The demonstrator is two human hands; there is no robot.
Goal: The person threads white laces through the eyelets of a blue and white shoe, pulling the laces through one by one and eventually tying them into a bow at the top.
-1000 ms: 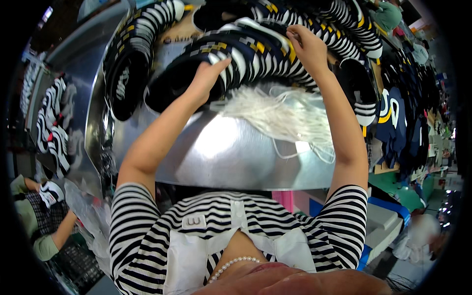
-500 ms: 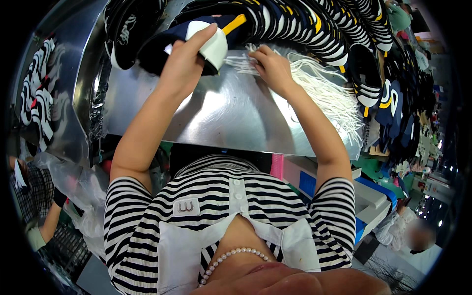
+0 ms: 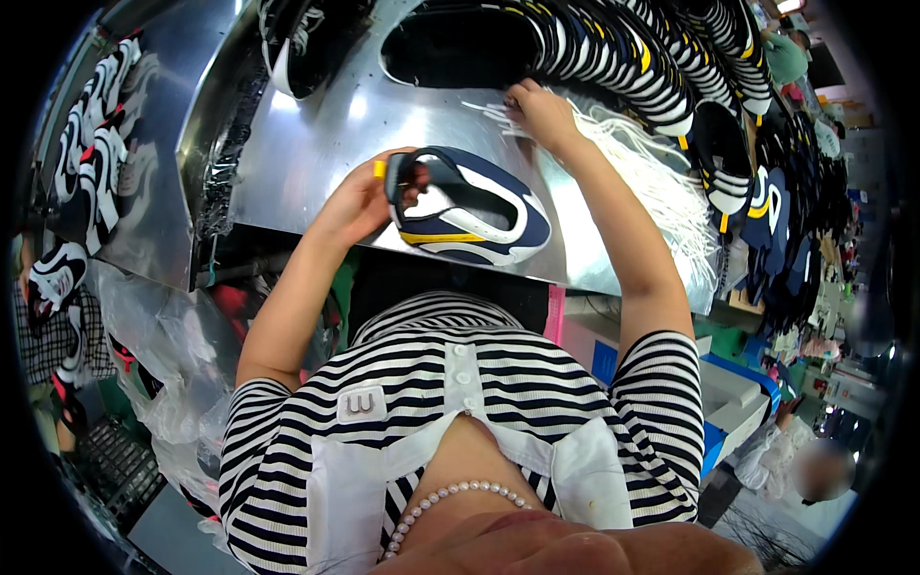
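Note:
My left hand (image 3: 359, 203) is closed on the heel end of a shoe upper (image 3: 530, 203) in navy, white and yellow, with its fingers inside the opening. The upper lies tilted over the front part of the metal table, its toe pointing right. Farther back, my right hand (image 3: 544, 113) has its fingertips pinched together at the left end of a bundle of white shoelaces (image 3: 656, 187). A few loose strands show just below those fingertips; the exact grip is partly hidden.
Nested rows of shoe uppers (image 3: 613, 62) run along the back and right of the metal table (image 3: 287, 172). More uppers (image 3: 297, 48) stand at the back left. Black-and-white pieces (image 3: 96, 144) lie on a metal surface at far left. Clear plastic bags (image 3: 168, 355) hang below it.
My left hand has brought a shoe upper from the back stack toward me and turned it so its opening shows. My right hand stays by the laces, shifted slightly.

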